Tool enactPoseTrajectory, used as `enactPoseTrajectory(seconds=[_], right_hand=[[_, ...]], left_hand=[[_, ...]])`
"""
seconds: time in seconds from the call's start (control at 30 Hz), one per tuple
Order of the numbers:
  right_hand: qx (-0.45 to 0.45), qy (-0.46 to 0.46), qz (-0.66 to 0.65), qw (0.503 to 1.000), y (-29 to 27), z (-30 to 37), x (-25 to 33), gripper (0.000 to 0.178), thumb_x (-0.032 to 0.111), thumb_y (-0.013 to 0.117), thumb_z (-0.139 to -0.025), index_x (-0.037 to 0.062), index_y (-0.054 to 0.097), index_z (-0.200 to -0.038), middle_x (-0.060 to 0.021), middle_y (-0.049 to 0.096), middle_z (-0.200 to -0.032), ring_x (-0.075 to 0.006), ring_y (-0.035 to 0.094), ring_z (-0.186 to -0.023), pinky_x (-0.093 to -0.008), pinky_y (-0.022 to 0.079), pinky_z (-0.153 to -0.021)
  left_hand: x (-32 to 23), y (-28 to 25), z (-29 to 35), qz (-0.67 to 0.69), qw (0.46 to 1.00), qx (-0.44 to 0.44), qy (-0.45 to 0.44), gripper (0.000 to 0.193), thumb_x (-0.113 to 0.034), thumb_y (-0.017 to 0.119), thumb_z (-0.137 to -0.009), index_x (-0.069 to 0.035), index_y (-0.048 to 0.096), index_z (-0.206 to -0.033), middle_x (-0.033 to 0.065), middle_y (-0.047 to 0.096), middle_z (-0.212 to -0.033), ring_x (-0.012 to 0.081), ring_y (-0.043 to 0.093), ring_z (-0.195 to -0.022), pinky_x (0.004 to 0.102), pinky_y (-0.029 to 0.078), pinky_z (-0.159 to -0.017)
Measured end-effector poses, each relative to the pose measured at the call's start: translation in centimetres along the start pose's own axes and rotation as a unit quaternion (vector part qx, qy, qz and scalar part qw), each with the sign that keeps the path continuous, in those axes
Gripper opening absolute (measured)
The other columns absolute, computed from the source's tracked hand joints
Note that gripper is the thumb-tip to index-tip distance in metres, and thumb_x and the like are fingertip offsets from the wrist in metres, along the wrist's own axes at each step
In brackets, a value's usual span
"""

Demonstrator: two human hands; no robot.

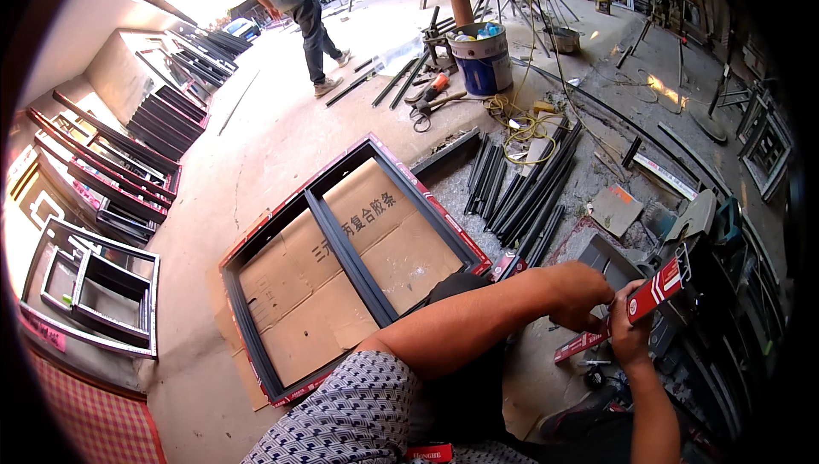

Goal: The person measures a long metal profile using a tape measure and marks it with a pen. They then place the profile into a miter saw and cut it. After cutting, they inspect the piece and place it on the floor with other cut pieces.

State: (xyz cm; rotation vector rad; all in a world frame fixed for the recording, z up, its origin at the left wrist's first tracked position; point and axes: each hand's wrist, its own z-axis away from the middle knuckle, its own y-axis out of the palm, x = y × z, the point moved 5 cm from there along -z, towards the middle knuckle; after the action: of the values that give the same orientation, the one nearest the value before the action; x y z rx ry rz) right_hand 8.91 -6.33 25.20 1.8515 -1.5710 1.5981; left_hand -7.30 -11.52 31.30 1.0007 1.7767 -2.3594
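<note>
My right hand (630, 327) is wrapped round a dark metal profile with red-and-white protective film (655, 292), tilted up to the right. My left forearm crosses in front of my body, and my left hand (584, 295) is closed right beside the right one, its curled fingers pointing down. What those fingers hold is hidden. Just below the hands, a red-filmed strip (580, 346) sticks out to the left. On the floor to the left lies a dark rectangular window frame (345, 268) with one crossbar, on a flattened cardboard sheet (290, 293).
Cut dark profiles (533, 182) lie beyond the frame. A bucket (482, 63), an orange angle grinder (433, 89) and a yellow cord (529, 136) are farther back. Frames (102, 285) lean along the left wall. A person (299, 12) walks at the far left.
</note>
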Motion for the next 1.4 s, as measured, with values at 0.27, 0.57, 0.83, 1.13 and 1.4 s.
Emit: enactPoseTrajectory(seconds=[0.27,0.57,0.83,1.13,1.4], right_hand=[[0.036,-0.003,-0.04,0.999,2.2,0.9,-0.5,0.014,0.011,0.061,-0.1,-0.0001,0.052,-0.1,-0.0063,0.055,-0.082,-0.0206,0.057,-0.074,-0.0372,0.047,-0.067],[0.028,-0.087,0.062,0.994,4.6,3.2,-2.6,0.01,0.0,0.063,-0.091,0.0004,0.065,-0.101,-0.0101,0.065,-0.09,-0.0235,0.063,-0.084,-0.0388,0.052,-0.078],[0.003,0.072,0.017,0.997,6.6,5.6,-6.7,0.02,0.004,0.061,-0.092,-0.001,0.064,-0.112,-0.0155,0.071,-0.101,-0.0292,0.069,-0.096,-0.0404,0.052,-0.082],[0.036,0.155,0.001,0.987,7.4,6.4,-7.6,0.015,0.012,0.061,-0.101,-0.0007,0.066,-0.106,-0.0081,0.067,-0.091,-0.02,0.065,-0.084,-0.0369,0.051,-0.075],[-0.073,0.11,0.029,0.991,7.5,6.2,-7.9,0.014,0.013,0.059,-0.105,0.0001,0.06,-0.101,-0.0043,0.052,-0.072,-0.0149,0.05,-0.064,-0.0358,0.043,-0.059]], left_hand=[[-0.1,-1.4,1.1,0.023,0.998,-0.052,-0.006,0.067,-0.053,0.077,-0.087,-0.001,0.063,-0.128,0.0235,0.064,-0.118,0.0442,0.067,-0.109,0.0499,0.053,-0.093],[-1.5,-2.1,1.5,0.069,0.987,-0.131,0.059,0.076,-0.057,0.08,-0.083,0.006,0.059,-0.119,0.0264,0.062,-0.116,0.0464,0.063,-0.107,0.0496,0.052,-0.093],[-1.6,-1.5,0.4,0.089,0.976,-0.189,0.064,0.07,-0.053,0.084,-0.079,0.007,0.061,-0.106,0.0277,0.064,-0.108,0.0471,0.064,-0.104,0.0471,0.054,-0.091],[-1.6,-2.6,1.3,0.062,0.988,-0.139,0.016,0.069,-0.059,0.081,-0.079,0.006,0.066,-0.098,0.027,0.069,-0.1,0.0454,0.068,-0.099,0.047,0.056,-0.088],[3.6,-7.1,5.7,0.109,0.966,-0.229,-0.045,0.088,-0.068,0.075,-0.086,0.006,0.065,-0.131,0.0271,0.073,-0.115,0.037,0.073,-0.11,0.0428,0.059,-0.093]])
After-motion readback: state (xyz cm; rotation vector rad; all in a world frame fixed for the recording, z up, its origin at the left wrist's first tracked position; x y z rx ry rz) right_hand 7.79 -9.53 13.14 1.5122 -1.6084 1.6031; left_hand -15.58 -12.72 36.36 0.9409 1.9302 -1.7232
